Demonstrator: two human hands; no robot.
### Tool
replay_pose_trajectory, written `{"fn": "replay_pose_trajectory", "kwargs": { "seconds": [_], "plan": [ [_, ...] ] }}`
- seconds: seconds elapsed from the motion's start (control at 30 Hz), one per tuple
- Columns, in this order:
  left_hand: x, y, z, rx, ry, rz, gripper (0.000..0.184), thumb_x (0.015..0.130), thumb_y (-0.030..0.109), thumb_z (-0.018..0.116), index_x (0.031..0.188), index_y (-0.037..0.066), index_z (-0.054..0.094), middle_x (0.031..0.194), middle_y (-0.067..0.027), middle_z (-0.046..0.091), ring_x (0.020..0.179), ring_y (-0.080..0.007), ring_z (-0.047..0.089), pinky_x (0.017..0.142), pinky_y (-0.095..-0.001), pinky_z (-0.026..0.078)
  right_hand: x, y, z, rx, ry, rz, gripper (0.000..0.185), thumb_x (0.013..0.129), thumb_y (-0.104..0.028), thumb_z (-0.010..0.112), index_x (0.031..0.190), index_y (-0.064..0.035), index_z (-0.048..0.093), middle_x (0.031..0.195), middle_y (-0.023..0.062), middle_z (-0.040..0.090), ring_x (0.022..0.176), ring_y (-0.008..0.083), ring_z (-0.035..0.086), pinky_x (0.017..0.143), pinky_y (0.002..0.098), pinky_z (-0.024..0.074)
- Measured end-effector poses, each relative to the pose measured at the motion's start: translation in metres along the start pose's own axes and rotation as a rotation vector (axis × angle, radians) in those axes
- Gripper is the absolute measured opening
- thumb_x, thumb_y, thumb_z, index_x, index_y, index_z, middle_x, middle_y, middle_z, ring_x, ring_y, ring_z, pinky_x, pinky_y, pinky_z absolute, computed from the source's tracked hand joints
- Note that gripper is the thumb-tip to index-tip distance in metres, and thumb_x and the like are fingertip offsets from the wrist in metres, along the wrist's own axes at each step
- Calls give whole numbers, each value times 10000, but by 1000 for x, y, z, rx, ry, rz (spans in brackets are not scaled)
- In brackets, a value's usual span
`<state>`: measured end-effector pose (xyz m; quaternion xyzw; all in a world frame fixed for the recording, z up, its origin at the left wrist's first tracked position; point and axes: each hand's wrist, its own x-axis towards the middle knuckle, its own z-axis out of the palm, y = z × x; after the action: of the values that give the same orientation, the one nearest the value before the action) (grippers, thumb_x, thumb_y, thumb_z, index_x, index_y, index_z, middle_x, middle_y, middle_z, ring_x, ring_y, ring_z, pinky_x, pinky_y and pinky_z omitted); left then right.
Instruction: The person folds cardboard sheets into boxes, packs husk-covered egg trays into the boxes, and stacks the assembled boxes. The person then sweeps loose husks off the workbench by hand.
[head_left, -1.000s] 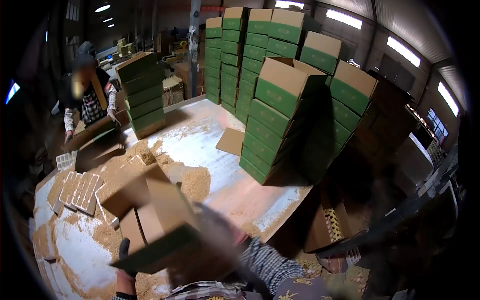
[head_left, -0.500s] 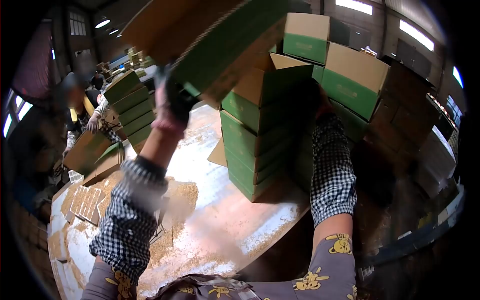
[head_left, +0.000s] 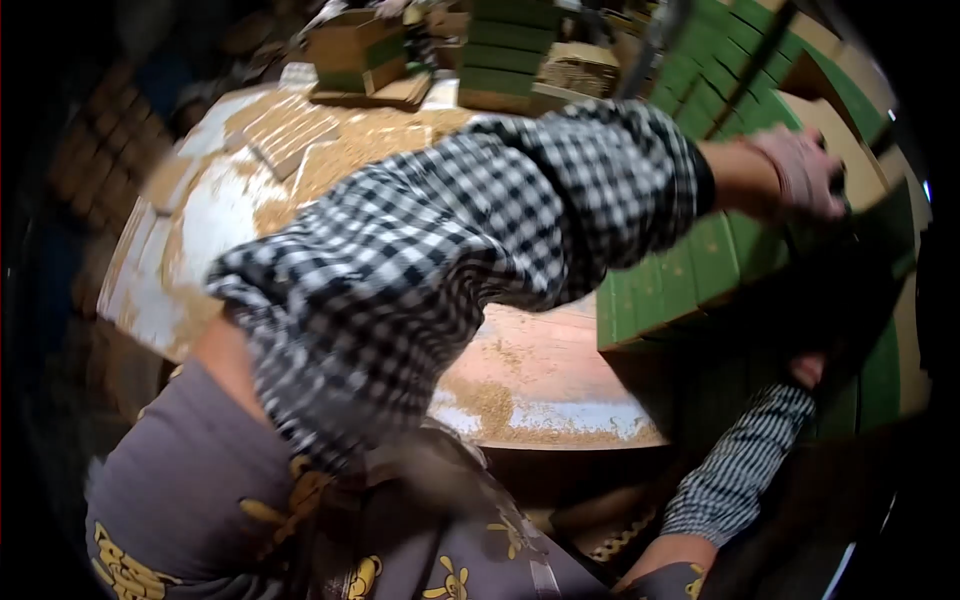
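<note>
My left hand (head_left: 800,172), in a pinkish glove with dark fingertips, reaches across to the right. Its fingers curl over the open top of a green and brown cardboard box (head_left: 835,115). That box tops a stack of green boxes (head_left: 665,285) standing at the right edge of the table. Lower down, my right hand (head_left: 807,368) is against the shadowed side of the boxes. Its fingers are hidden in the dark, so its grip does not show.
Sawdust lies over the round white table (head_left: 545,350). At its far side are an open box (head_left: 345,50), another green stack (head_left: 505,55) and slatted pieces (head_left: 285,130). A co-worker's hand (head_left: 390,8) shows at the top. More green boxes (head_left: 715,60) stand behind the near stack.
My left hand, which held a box raised at the upper left, has swung right to the stack top. My view has turned downward, and my right hand now appears lower.
</note>
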<state>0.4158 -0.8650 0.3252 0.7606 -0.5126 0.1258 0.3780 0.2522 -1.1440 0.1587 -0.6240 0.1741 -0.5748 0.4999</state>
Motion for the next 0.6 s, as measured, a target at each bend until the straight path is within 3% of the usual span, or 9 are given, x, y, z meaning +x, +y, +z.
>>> {"fn": "replay_pose_trajectory", "kwargs": {
  "seconds": [0.07,0.17,0.2,0.33,0.37,0.43,0.5,0.57,0.6],
  "plan": [
    [-79,1,31,-105,-20,145,538,831,504,547,1186,100,548,1154,-181,543,1078,-350,554,912,-437,460,-68,30,-5,-114,78,-104,513,927,-217,546,1364,-8,377,1410,174,393,1247,277,444,1031,364,390],
    [-258,-41,92,-185,-148,257,488,764,387,668,1175,142,567,1182,-108,535,1078,-277,524,911,-384,407,-218,101,9,-182,-163,-28,523,913,-226,590,1334,23,407,1383,199,419,1223,286,469,1016,361,399],
    [-333,-67,122,-97,-196,209,542,765,369,676,1239,148,536,1252,-107,511,1132,-287,494,952,-398,380,-276,120,15,-283,-301,9,527,908,-229,605,1324,33,417,1374,207,427,1215,289,477,1011,360,402],
    [-553,-99,139,18,-724,-416,664,814,426,608,1400,201,390,1482,-126,310,1349,-371,312,1073,-527,276,-461,161,21,-1462,-764,111,755,930,-530,451,1472,-50,234,1478,183,324,1365,316,303,1119,446,218],
    [-591,-99,136,30,-796,-493,659,825,427,605,1412,233,377,1488,-122,301,1353,-379,302,1093,-554,231,-476,167,35,-1457,-789,102,755,930,-530,451,1472,-50,234,1478,183,324,1365,316,303,1119,446,218],
    [-636,-107,109,116,-771,-395,613,847,415,579,1401,230,393,1481,-131,304,1367,-372,269,1109,-556,203,-514,175,79,-1526,-747,168,776,927,-598,363,1478,-66,233,1506,134,296,1386,276,270,1120,446,201],
    [-661,-125,62,171,-781,-456,591,856,400,562,1392,215,397,1474,-143,305,1361,-364,272,1105,-555,207,-550,128,167,-1193,-904,107,781,913,-593,388,1474,-69,247,1527,120,263,1404,284,227,1134,439,156],
    [-697,-156,21,312,-635,-645,586,847,429,562,1374,210,427,1465,-149,321,1357,-365,278,1099,-553,211,-620,121,240,-1042,-1114,-59,781,852,-580,515,1465,-146,303,1534,122,243,1415,337,176,1142,487,102],
    [-710,-175,-10,440,-531,-750,595,835,460,567,1359,204,451,1458,-154,335,1355,-374,282,1095,-548,217,-648,103,273,-953,-1202,19,783,821,-552,584,1466,-212,299,1539,100,228,1399,413,157,1128,547,96]
  ]
}}
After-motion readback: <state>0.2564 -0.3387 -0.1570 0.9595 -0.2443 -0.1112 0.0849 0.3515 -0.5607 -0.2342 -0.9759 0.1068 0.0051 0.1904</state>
